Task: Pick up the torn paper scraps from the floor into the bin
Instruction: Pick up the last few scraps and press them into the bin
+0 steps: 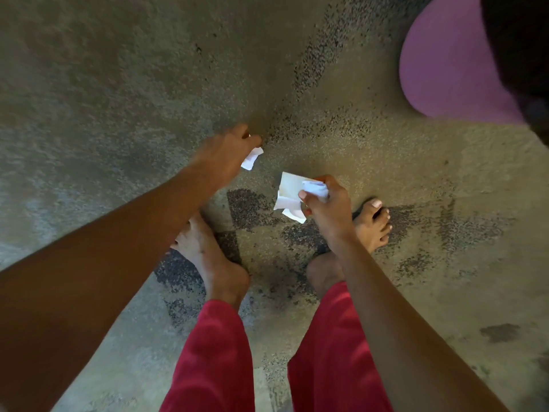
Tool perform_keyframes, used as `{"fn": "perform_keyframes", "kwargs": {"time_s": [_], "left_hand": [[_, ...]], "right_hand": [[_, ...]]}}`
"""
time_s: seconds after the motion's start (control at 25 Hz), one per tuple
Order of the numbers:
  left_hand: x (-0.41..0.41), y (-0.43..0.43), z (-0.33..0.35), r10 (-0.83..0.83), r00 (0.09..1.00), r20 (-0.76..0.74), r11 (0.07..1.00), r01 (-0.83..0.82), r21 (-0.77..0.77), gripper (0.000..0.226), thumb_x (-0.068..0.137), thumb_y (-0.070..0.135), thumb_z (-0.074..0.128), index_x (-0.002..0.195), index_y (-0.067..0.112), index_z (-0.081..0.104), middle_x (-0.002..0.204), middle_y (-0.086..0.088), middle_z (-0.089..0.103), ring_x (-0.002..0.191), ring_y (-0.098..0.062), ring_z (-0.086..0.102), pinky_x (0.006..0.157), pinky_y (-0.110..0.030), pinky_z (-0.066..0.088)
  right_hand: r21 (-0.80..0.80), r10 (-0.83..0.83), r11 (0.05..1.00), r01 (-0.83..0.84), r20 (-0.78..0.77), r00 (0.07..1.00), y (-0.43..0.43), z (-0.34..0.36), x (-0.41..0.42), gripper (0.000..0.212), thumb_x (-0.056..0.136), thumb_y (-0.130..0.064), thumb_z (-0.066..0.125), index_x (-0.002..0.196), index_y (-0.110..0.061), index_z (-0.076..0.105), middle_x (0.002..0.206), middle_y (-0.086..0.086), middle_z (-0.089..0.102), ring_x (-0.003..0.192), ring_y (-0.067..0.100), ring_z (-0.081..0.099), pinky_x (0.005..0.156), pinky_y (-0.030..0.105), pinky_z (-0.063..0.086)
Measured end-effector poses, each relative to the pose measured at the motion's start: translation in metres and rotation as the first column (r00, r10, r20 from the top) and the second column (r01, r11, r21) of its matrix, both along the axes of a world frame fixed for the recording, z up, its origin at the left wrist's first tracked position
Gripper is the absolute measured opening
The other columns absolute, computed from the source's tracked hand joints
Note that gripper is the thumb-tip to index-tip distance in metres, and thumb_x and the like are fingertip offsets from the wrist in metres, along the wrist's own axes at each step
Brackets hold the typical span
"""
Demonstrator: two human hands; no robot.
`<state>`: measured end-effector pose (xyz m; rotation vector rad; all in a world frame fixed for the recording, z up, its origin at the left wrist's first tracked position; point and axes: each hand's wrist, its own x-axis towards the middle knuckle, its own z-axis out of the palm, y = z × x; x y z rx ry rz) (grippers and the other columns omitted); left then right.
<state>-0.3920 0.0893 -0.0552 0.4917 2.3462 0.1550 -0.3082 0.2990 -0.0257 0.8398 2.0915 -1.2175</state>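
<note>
Paper first: one small scrap, white and crumpled, hangs off the floor in the left hand, pinched betw. thumb and fingers. Only its lower end shows, the rest is tucked behind the hand, so its real shape can't be told. Just to the right, and apart from it, a bunch of scraps sits in the right hand: a flat pale sheet in front, torn white edges poking out below, and a crumpled wad squeezed under the curled fingers. How many pieces are in that bunch? Can't count, they overlap. Both hands are clenched on paper, both are above the ground, and the view is a bit blurred. Moving out: both forearms run in from the bottom corners and cover a lot. The left foot is bare, toes lost behind the left forearm. On the right foot the toes show w/ pale nails, and the ankle is part-hidden by the right forearm. There's a dark sliver by the big toe, too small to tell what it is. Red trouser legs are cut off at the bottom edge. Under it all lies the floor, rough grey-brown w/ dark speckled patches. Top right there's a purple rounded shape, cut by a dark blurred mass at the corner. It could be the bin, but no rim or opening shows, so I can't say.
</note>
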Motion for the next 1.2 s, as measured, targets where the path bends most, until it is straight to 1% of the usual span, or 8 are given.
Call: {"fn": "perform_keyframes", "kwargs": {"time_s": [0.08, 0.16, 0.4, 0.6, 0.72, 0.84, 1.08, 1.2], "left_hand": [[-0.004, 0.008, -0.006, 0.075, 0.997, 0.001, 0.997, -0.075, 0.024, 0.046, 0.079, -0.005, 0.066, 0.120, 0.013, 0.055, 0.115, -0.014, 0.052, 0.089, -0.038, 0.061, 0.065, -0.040, 0.050], [-0.011, 0.014, -0.010, 0.142, 0.990, 0.026, 0.989, -0.143, 0.045, 0.039, 0.078, -0.004, 0.067, 0.113, 0.011, 0.062, 0.111, -0.014, 0.057, 0.088, -0.037, 0.063, 0.066, -0.038, 0.047], [-0.010, 0.000, -0.015, 0.381, 0.921, 0.079, 0.909, -0.388, 0.151, 0.012, 0.083, 0.016, 0.072, 0.094, 0.013, 0.075, 0.093, -0.013, 0.069, 0.079, -0.027, 0.063, 0.064, -0.031, 0.044], [0.000, -0.021, -0.010, 0.579, 0.804, 0.134, 0.773, -0.593, 0.224, 0.010, 0.080, 0.018, 0.076, 0.088, 0.012, 0.076, 0.082, -0.009, 0.072, 0.072, -0.022, 0.064, 0.063, -0.032, 0.049], [0.002, -0.019, -0.005, 0.637, 0.758, 0.140, 0.717, -0.649, 0.253, 0.011, 0.078, 0.013, 0.076, 0.089, 0.010, 0.077, 0.082, -0.005, 0.072, 0.069, -0.014, 0.061, 0.057, -0.021, 0.042], [0.006, -0.011, -0.005, 0.672, 0.720, 0.174, 0.685, -0.694, 0.221, 0.011, 0.078, 0.012, 0.075, 0.089, 0.012, 0.076, 0.083, -0.006, 0.073, 0.068, -0.015, 0.061, 0.056, -0.019, 0.041], [0.002, 0.025, 0.029, 0.703, 0.659, 0.266, 0.618, -0.752, 0.230, 0.004, 0.080, 0.011, 0.074, 0.084, 0.012, 0.076, 0.072, -0.007, 0.071, 0.051, -0.007, 0.051, 0.048, -0.019, 0.037], [-0.002, 0.047, 0.062, 0.736, 0.615, 0.283, 0.561, -0.788, 0.253, 0.003, 0.079, 0.012, 0.076, 0.079, 0.016, 0.075, 0.071, -0.008, 0.071, 0.060, -0.017, 0.061, 0.055, -0.026, 0.045]], "right_hand": [[0.017, -0.003, 1.000, 0.001, 0.113, 0.994, 0.008, 0.002, 0.023, 0.018, 0.082, -0.009, 0.069, 0.097, -0.011, 0.060, 0.087, 0.005, 0.066, 0.078, 0.025, 0.065, 0.069, 0.049, 0.058], [0.084, 0.088, 0.991, -0.105, 0.186, 0.979, 0.004, -0.001, 0.043, 0.025, 0.080, -0.010, 0.069, 0.103, -0.010, 0.060, 0.095, 0.009, 0.069, 0.087, 0.030, 0.066, 0.078, 0.044, 0.055], [0.176, 0.114, 0.975, -0.134, 0.118, 0.986, -0.023, -0.020, 0.054, 0.059, 0.077, 0.003, 0.066, 0.130, -0.013, 0.044, 0.118, 0.015, 0.064, 0.108, 0.033, 0.060, 0.086, 0.031, 0.044], [0.254, 0.238, 0.932, -0.258, 0.108, 0.965, -0.023, -0.027, 0.055, 0.041, 0.078, 0.005, 0.061, 0.116, -0.009, 0.051, 0.114, 0.016, 0.059, 0.110, 0.036, 0.053, 0.085, 0.037, 0.043], [0.266, 0.305, 0.908, -0.325, 0.115, 0.945, -0.021, -0.029, 0.054, 0.028, 0.077, 0.004, 0.061, 0.102, -0.006, 0.056, 0.107, 0.016, 0.060, 0.107, 0.036, 0.053, 0.081, 0.036, 0.044], [0.235, 0.337, 0.899, -0.369, 0.167, 0.927, -0.018, -0.031, 0.049, 0.026, 0.078, -0.001, 0.065, 0.104, -0.004, 0.061, 0.109, 0.017, 0.061, 0.106, 0.037, 0.055, 0.081, 0.037, 0.046], [0.181, 0.149, 0.968, -0.177, 0.156, 0.976, -0.010, 0.010, 0.017, 0.029, 0.080, -0.014, 0.071, 0.107, -0.008, 0.065, 0.107, 0.014, 0.067, 0.097, 0.032, 0.061, 0.077, 0.029, 0.042], [0.164, 0.044, 0.984, -0.067, 0.136, 0.990, -0.005, 0.052, -0.007, 0.024, 0.079, -0.019, 0.070, 0.102, -0.013, 0.065, 0.100, 0.011, 0.068, 0.094, 0.030, 0.063, 0.079, 0.028, 0.048]]}}
